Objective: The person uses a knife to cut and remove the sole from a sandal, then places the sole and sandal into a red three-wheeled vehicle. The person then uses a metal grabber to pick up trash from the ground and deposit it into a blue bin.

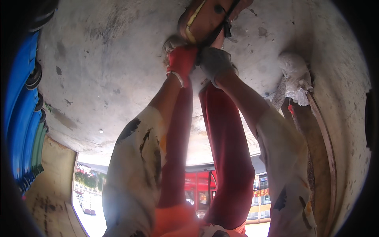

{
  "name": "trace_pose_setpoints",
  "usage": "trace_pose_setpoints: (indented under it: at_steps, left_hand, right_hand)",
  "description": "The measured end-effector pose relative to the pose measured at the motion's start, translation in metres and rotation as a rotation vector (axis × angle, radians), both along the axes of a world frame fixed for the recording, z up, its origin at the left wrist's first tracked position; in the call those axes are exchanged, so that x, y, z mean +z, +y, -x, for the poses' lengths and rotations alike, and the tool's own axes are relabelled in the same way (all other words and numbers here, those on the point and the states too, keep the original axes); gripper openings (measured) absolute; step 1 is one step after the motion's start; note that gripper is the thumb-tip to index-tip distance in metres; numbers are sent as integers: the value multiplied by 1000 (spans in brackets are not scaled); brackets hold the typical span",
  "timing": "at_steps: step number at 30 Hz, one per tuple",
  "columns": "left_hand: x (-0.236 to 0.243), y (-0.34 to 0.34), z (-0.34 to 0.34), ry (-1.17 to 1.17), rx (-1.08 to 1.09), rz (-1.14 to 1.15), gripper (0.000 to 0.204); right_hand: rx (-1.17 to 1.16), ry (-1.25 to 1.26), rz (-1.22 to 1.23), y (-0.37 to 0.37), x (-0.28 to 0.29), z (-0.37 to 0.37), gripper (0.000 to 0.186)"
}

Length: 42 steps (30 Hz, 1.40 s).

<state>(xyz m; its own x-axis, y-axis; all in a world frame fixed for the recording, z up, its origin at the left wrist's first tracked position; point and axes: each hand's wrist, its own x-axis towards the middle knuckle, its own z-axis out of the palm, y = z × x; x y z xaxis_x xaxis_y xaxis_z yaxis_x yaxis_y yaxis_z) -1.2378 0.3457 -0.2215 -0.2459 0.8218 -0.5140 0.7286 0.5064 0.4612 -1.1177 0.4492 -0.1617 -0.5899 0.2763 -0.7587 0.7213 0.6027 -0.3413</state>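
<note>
My left hand (181, 63), in a red glove, and my right hand (217, 63), in a grey glove, are close together at the lower end of a worn brown object (195, 21) with a yellow split along it and a black strap (227, 27). The fingers of both hands curl down out of sight, so what they grip is unclear. My legs in dark red trousers (225, 150) stretch below and between my forearms, with a grey shoe (169, 45) partly showing beside my left glove.
Blue and green wheeled bins (23, 110) line the left side. At the right lie crumpled white plastic bags (296, 79) and long poles (321, 130) along a wall. The stained concrete floor (110, 59) ends toward a bright outdoor view with buildings (260, 197).
</note>
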Motion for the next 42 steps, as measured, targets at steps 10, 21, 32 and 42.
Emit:
trace_pose_setpoints:
  at_steps: [10, 21, 32, 42]
  left_hand:
    - [28, 19, 4, -656, 659, 301, 27]
    - [-14, 2, 23, -148, 292, 46, 33]
    - [-58, -26, 60, -380, 555, 287, 38]
    - [70, 104, 36, 138, 147, -48, 50]
  right_hand:
    - [157, -51, -58, 1, 2, -5, 21]
    - [210, 66, -123, 2, -16, -95, 25]
    - [-156, 308, -138, 16, -4, -50, 8]
    - [-884, 390, -82, 55, -6, -66, 21]
